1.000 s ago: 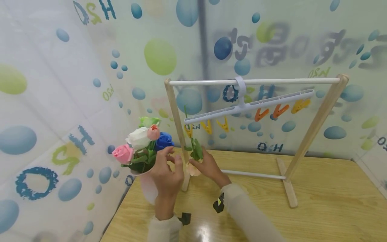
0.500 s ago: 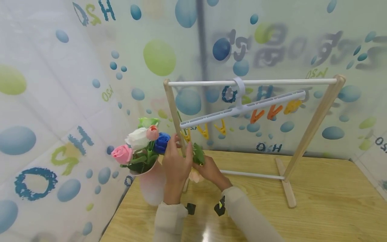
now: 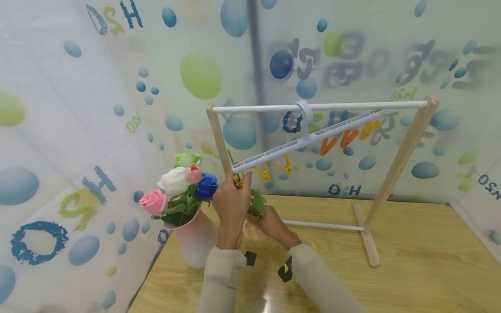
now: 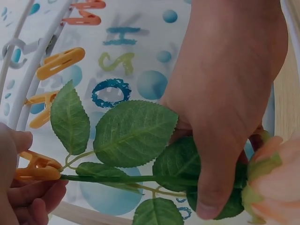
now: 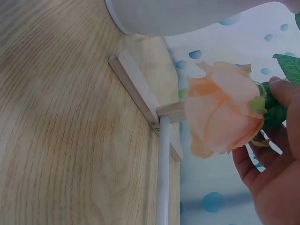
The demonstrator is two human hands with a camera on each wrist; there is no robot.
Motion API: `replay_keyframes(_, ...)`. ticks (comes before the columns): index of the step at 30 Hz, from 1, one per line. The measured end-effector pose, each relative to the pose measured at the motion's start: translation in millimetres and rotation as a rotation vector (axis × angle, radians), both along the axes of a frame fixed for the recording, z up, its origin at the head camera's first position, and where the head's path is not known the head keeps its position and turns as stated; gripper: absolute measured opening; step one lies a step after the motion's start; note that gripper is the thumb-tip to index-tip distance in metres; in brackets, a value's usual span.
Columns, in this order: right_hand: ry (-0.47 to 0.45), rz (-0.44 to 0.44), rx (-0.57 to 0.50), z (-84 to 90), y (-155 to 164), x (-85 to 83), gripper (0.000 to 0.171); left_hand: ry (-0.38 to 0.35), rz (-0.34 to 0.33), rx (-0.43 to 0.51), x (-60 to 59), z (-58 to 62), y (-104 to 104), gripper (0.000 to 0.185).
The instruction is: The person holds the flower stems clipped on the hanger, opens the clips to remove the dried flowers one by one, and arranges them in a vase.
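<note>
A peach artificial rose [image 5: 225, 110] hangs head down, with its green stem [image 4: 126, 179] pointing up. My right hand [image 3: 274, 226] holds it by the stem and leaves just above the bloom. At the low left end of a pale hanger [image 3: 270, 152], my left hand [image 3: 231, 204] pinches a yellow clothespin [image 4: 35, 168]. In the left wrist view, the stem runs into the tip of that clothespin. The left fingers [image 4: 40, 206] lie below the clothespin and the thumb is above it. In the head view, the left hand hides most of this clothespin.
A pink vase [image 3: 195, 239] of artificial roses stands left of my hands, a blue rose [image 3: 206, 187] nearest them. The hanger hooks over the white top bar [image 3: 364, 105] of a wooden-sided rack [image 3: 403, 165]. More yellow and orange clothespins [image 3: 328, 146] hang along it. A patterned curtain backs the table.
My left hand has moved from beside the vase, right and up, to grip the end clothespin. The hanger's left end has dipped lower. My right hand keeps hold of the peach rose.
</note>
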State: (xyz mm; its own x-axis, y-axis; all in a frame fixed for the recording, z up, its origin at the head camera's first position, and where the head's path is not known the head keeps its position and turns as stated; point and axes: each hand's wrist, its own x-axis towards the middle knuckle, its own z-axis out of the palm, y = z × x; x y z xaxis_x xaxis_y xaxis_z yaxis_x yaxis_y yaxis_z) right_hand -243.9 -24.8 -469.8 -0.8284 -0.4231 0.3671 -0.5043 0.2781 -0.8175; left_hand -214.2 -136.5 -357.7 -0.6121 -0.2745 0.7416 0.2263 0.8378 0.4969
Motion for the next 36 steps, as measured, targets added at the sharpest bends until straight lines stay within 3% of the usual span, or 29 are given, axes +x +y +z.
replay_keyframes(4,-0.006,-0.017,0.022,-1.9,4.1,0.6,0.037,0.000,0.027,-0.028,-0.6,1.1,2.6,0.041)
replay_keyframes(10,-0.004,-0.107,0.094,-5.4,16.5,5.7,0.020,-0.001,0.067,-0.049,-1.3,3.5,6.1,0.040)
replay_keyframes(15,-0.088,-0.210,0.157,-14.7,35.3,12.4,0.037,-0.035,0.031,-0.023,-1.8,5.1,5.7,0.036)
replay_keyframes(18,-0.108,-0.268,0.177,-15.1,48.6,17.7,0.034,-0.076,-0.007,-0.010,-2.2,4.0,3.7,0.040)
replay_keyframes(21,-0.092,-0.318,0.192,-12.4,60.8,23.1,0.021,-0.125,-0.028,0.021,-0.5,2.3,1.4,0.047)
replay_keyframes(26,-0.074,-0.415,0.193,-7.5,81.1,33.1,0.026,-0.162,-0.027,0.154,10.9,-3.2,1.1,0.062)
replay_keyframes(28,-0.074,-0.435,0.189,-4.3,88.6,36.9,0.022,-0.100,-0.013,0.198,18.0,-5.9,2.9,0.060)
replay_keyframes(32,-0.005,-0.456,0.256,2.7,100.6,42.5,0.017,0.169,-0.037,0.192,33.0,-13.8,9.4,0.040)
replay_keyframes(34,0.040,-0.481,0.312,7.2,105.3,45.4,0.021,0.287,-0.100,0.118,37.9,-19.7,14.1,0.027)
replay_keyframes(36,0.070,-0.513,0.368,12.2,109.5,48.9,0.029,0.335,-0.197,0.023,40.8,-28.2,20.5,0.021)
